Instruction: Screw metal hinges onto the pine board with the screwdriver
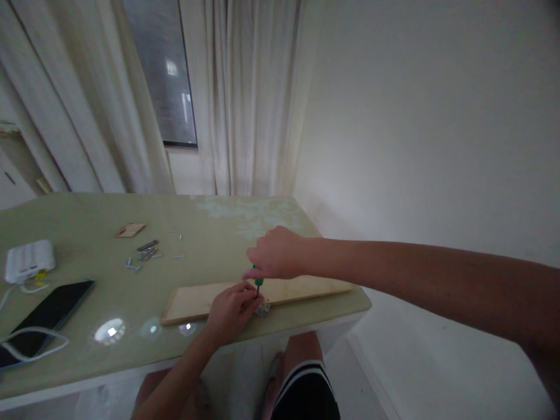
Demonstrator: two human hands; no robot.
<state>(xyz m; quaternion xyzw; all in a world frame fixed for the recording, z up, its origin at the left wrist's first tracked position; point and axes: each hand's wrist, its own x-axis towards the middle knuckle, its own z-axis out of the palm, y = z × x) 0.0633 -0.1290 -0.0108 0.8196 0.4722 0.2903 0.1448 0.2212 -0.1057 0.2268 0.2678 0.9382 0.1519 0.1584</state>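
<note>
Where two grips (280,254) (231,313) gather, one screwdriver (259,282) stands upright.

Right hand (280,254) was curled and raised above the left hand (231,310), right arm (402,269) stretched nearly level from the side, left forearm (188,367) slanted forward, both hands were close together.

On my table (210,233), a wooden board (190,299); left of it, dark phone (56,310), white box (30,261); beyond its left end, loose screws (132,265).
</note>
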